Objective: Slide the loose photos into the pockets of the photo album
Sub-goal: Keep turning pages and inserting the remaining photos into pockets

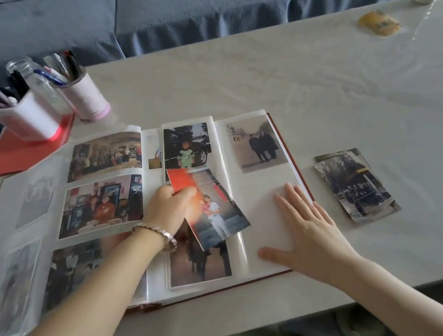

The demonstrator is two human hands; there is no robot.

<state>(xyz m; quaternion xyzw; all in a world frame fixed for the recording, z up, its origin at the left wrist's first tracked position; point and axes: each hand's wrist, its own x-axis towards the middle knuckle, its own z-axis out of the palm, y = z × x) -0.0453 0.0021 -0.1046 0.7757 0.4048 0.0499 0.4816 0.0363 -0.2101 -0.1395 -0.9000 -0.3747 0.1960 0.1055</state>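
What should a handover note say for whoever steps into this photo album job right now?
Left hand: pinches a loose photo by its upper left corner and holds it tilted over the middle column of the open album. It is not yet in a pocket.
Right hand: open, flat on the album's right page, holding it down.
A small pile of photos lies on the table, just right of the album.
Done: many pockets are filled, including the top one on the right page.
Left: pocket the held photo, then the pile. The right page below its top photo looks empty.
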